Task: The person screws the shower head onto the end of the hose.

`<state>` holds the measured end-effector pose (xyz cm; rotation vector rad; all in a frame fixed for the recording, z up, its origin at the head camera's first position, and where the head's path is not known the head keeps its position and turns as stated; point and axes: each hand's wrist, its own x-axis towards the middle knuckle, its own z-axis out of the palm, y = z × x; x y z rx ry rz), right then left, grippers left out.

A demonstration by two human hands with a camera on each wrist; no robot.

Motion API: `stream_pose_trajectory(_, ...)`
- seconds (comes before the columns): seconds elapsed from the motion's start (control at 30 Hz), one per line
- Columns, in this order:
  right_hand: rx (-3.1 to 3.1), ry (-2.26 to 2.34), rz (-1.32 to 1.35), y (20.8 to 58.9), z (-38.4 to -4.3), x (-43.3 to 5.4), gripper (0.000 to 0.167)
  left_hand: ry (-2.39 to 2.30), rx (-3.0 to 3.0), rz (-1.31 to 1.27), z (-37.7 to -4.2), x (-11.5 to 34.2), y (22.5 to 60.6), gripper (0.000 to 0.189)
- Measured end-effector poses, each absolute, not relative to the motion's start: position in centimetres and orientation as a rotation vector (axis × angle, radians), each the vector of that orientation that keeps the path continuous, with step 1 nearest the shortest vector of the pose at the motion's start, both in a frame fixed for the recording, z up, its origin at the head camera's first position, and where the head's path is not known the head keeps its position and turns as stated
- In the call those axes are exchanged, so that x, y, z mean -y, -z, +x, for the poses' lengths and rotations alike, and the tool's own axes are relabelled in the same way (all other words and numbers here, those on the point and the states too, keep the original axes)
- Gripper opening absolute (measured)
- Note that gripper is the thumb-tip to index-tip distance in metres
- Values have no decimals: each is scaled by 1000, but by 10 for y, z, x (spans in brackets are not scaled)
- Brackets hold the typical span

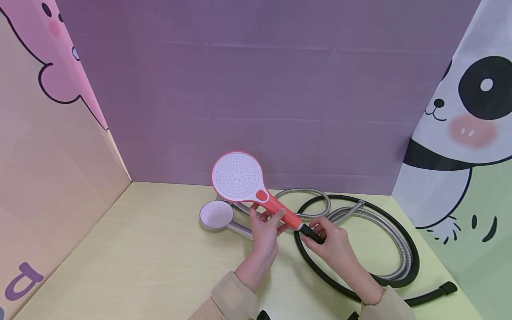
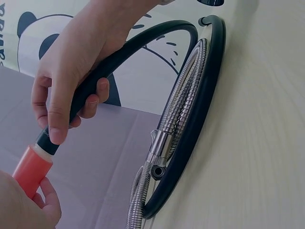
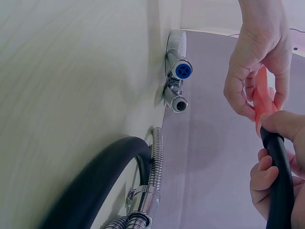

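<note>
A red shower head (image 1: 237, 176) with a white spray face is held up over the table, tilted with its face toward me. My left hand (image 1: 265, 233) grips its red handle (image 1: 282, 212) from below. At the handle's lower end sits the black fitting of a black hose (image 2: 90, 89). My right hand (image 1: 335, 246) pinches that fitting with thumb and fingers wrapped round it. In the left wrist view the fitting meets a pale collar (image 2: 42, 152) on the handle; whether it is threaded on, I cannot tell.
A chrome shower head (image 1: 216, 215) lies on the table (image 1: 160, 266) left of my hands, with a second chrome piece (image 3: 177, 98) beside it. Coiled silver metal hose (image 1: 394, 222) lies inside the black hose's loop at right. The black hose's other end (image 1: 448, 288) rests near the right edge.
</note>
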<state>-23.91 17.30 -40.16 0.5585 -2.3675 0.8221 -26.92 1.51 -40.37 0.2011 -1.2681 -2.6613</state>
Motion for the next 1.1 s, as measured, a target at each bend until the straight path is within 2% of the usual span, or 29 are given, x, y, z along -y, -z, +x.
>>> stream_pose_trajectory(0.47,2323,-784,607,400,-239,-174,35,2656,1251,172,-269,-16,405,68)
stream_pose_trajectory(1.1,2253,-706,661,406,-242,-177,18,2657,1259,168,-267,-16,405,67)
